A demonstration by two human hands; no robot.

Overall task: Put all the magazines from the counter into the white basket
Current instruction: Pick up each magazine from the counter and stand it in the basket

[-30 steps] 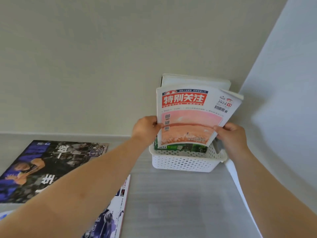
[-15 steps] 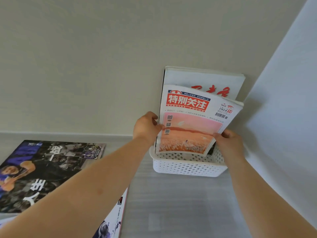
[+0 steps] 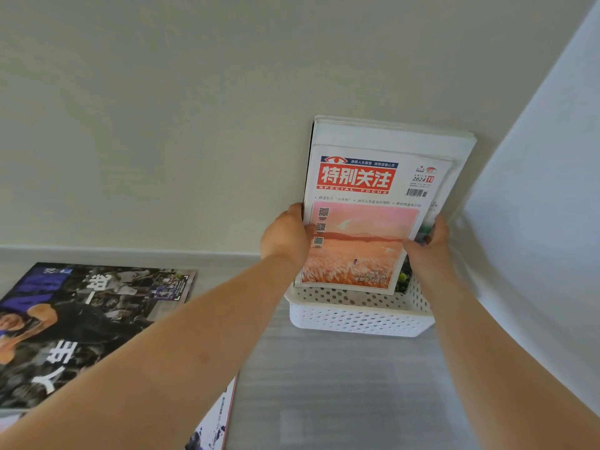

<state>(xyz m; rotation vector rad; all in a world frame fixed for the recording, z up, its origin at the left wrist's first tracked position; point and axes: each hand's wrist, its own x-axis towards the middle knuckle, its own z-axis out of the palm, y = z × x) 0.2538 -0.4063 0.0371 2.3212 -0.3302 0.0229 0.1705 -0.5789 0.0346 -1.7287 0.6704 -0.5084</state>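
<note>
A white perforated basket stands in the counter's back right corner against the wall. A magazine with a red title block and an orange field picture stands upright in it, in front of a taller white magazine leaning on the wall. My left hand grips the red-titled magazine's left edge and my right hand holds its right edge. On the counter at the left lies a dark magazine with a blue title. Another magazine lies partly under my left forearm at the bottom.
The grey counter runs from the back wall toward me. A pale side wall closes the right side, close beside the basket.
The red-titled magazine has been lowered from above the basket down into it and set upright against the white magazine behind. Both hands followed it and still hold its edges.
</note>
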